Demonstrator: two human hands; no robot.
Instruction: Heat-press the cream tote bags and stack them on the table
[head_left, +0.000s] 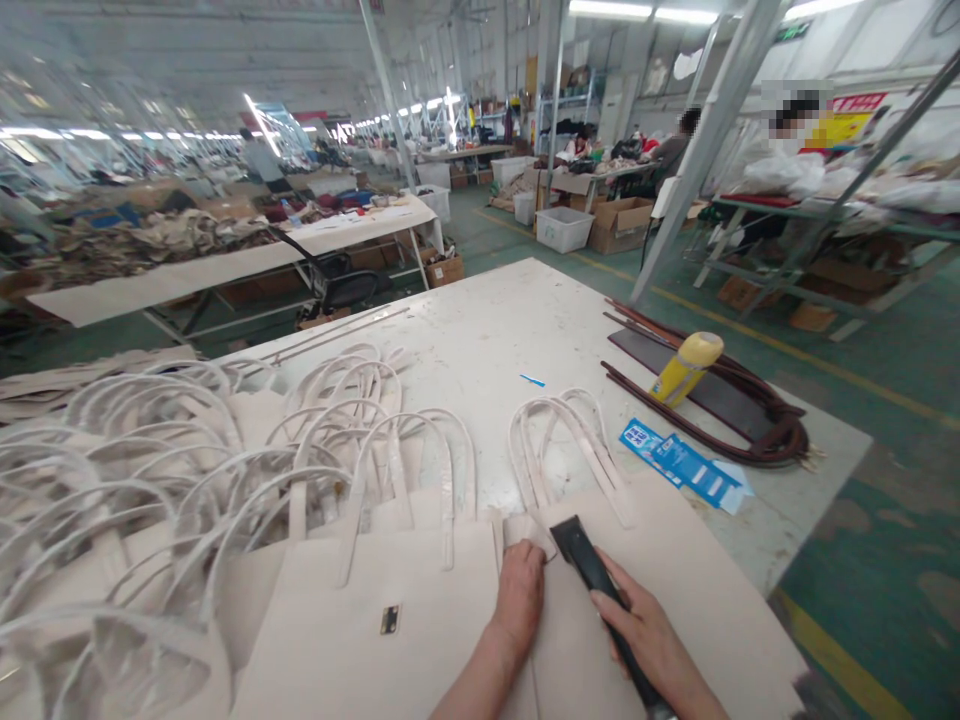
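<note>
My right hand (645, 630) is wrapped around a long black handheld tool (592, 570) with a wide flat head, shaped like a hair clipper. The tool's head lies over the upper part of a beige bag panel (675, 560) with looped handles. Next to it, my left hand (521, 590) is closed, its curled fingers pinching the top edge of a beige flap (523, 532). To the left lies another beige bag panel (330, 630) with a small dark metal fitting (390, 620). What the tool's tip touches is too small to make out.
Many beige bag pieces with looped handles (150, 480) are heaped on the left of the white table (480, 330). On the right are a yellow bottle (686, 370), blue packaging (682, 465) and dark brown straps (772, 440). A metal post (697, 150) rises behind the table.
</note>
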